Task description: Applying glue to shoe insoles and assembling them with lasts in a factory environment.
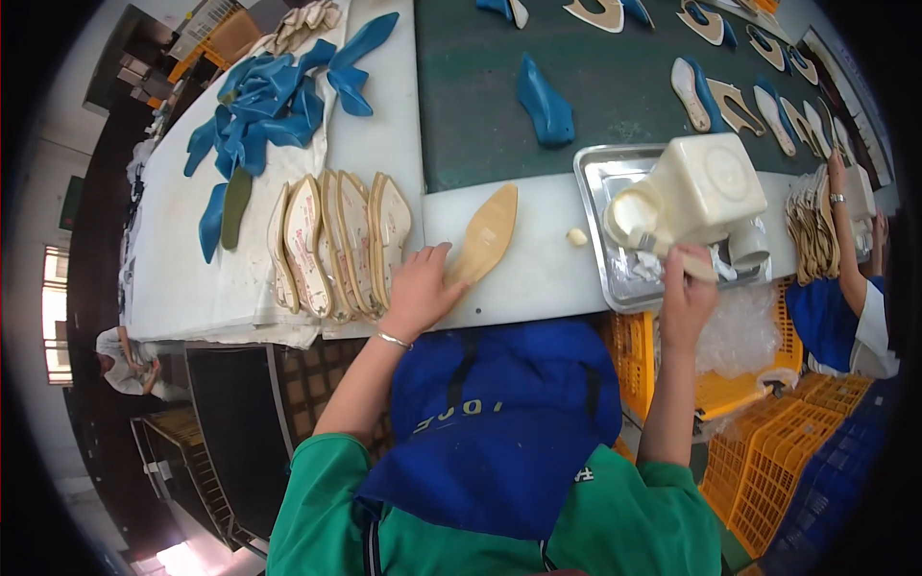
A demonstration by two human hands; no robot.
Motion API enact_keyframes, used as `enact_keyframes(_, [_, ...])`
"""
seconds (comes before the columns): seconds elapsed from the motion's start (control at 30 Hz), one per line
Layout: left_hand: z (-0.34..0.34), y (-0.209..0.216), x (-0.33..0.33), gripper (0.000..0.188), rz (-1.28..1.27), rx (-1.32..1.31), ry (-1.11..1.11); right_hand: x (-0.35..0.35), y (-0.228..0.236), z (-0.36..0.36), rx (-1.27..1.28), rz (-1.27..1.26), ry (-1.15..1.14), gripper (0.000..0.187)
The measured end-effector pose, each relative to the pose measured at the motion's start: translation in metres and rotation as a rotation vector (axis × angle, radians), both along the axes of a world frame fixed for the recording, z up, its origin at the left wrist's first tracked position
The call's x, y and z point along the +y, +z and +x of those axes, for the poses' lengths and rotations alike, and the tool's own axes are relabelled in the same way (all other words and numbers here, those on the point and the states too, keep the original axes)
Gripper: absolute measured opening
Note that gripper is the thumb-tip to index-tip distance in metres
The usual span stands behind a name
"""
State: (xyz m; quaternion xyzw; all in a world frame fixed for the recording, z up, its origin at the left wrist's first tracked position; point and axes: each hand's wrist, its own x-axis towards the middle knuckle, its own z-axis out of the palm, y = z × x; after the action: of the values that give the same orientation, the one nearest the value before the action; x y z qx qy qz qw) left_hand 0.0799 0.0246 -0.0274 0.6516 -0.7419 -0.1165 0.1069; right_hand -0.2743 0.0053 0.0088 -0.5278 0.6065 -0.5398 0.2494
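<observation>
A tan shoe insole [492, 227] lies slanted on the white tabletop, its pointed toe away from me. My left hand [421, 291] is at the insole's heel end, with thumb and forefinger around its edge. On the right, my right hand [688, 300] grips a flat brush by its wooden handle [699, 270]. The brush's bristles [653, 244] are at the mouth of a cream plastic container [715, 182], which lies tipped over in a metal tray [597, 259]. Just left of my left hand stand several insoles [305, 240] on edge, pale faces showing.
Blue shoe lasts [259, 110] are heaped on the far-left cloth. A green conveyor belt [461, 115] carries a single last [545, 104] and several shoe parts. A small pale lump [576, 236] sits beside the tray. Yellow crates [754, 461] stand below right, near another person's arm [845, 226].
</observation>
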Motion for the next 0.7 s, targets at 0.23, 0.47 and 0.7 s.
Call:
enact_keyframes(0.23, [-0.003,-0.033,0.02,0.057,-0.139,0.071,0.049,-0.045,-0.03,0.012,0.358,-0.042,-0.036,0.017])
enact_keyframes(0.47, [-0.003,-0.009,0.016,0.043,0.21,1.423,0.259,-0.045,-0.026,0.017,0.225,-0.003,-0.007,0.018])
enact_keyframes(0.7, [-0.02,0.002,0.022,0.048,0.399,2.152,0.195,-0.02,-0.042,0.017,-0.072,0.054,-0.057,0.02])
